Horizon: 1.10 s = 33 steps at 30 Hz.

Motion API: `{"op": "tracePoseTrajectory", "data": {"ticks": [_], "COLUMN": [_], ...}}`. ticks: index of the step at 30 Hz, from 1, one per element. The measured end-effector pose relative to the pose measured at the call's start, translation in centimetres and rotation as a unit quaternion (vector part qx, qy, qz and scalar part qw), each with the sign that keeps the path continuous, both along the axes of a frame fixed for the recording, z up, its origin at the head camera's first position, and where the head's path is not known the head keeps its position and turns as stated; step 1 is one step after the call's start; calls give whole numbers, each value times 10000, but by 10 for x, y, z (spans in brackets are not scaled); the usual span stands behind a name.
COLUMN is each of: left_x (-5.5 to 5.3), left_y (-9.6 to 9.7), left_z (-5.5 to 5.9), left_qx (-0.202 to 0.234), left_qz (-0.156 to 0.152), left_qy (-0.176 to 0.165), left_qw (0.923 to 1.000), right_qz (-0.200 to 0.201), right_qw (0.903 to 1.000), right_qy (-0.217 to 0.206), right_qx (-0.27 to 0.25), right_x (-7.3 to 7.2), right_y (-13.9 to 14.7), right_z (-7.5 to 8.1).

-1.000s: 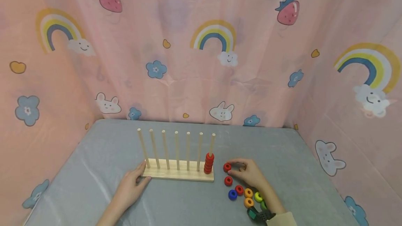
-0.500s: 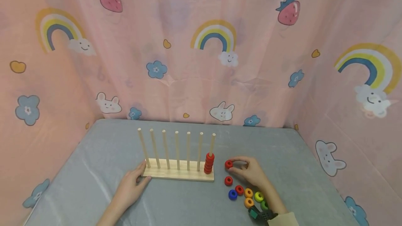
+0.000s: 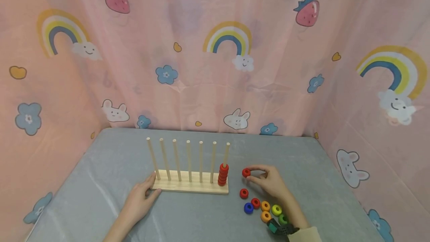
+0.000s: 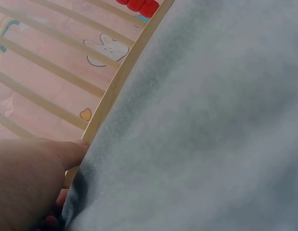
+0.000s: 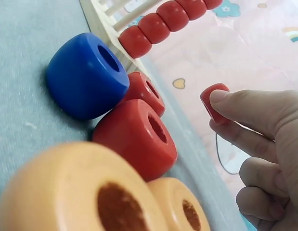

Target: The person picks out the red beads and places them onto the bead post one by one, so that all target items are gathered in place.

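Note:
My left hand grips the left end of a wooden peg stand with a flat base and a row of upright pegs. Its thumb lies at the base's edge in the left wrist view. Red beads are stacked on the stand's right-hand peg; the other pegs are bare. Right of the stand, my right hand pinches a red bead between thumb and index finger. In the right wrist view this bead is held off the table, the other fingers curled below.
Loose beads lie below my right hand: red ones, a blue one, orange ones, a yellow-green one and a green one near the wrist strap. A pink patterned curtain surrounds the grey table.
My right hand has raised the pinched red bead, moving up and slightly right in the head view. The left hand and the peg stand stay in place.

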State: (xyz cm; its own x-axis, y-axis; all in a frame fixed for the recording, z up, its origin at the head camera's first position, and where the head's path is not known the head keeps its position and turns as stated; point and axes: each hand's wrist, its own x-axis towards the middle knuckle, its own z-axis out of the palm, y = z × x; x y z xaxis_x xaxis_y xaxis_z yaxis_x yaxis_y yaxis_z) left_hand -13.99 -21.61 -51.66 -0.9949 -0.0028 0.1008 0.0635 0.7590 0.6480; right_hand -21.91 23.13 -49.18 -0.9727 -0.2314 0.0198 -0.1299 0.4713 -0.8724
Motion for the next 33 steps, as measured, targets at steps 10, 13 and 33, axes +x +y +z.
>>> {"op": "tracePoseTrajectory", "data": {"ticks": [10,13,33], "left_x": [-1,0,0], "left_y": [0,0,1], "left_z": [1,1,1], "left_qx": [-36,-29,-8], "left_qz": [-26,-30,-28], "left_qy": [-17,-10,31], "left_qw": [10000,10000,10000], "right_qz": [-209,-260,-251], "right_qw": [9998,9997,9947], "right_qy": [-10,8,991], "right_qx": [-15,-22,59], "right_x": [4,6,16], "right_y": [-3,-4,-3], "right_z": [9,14,43]}}
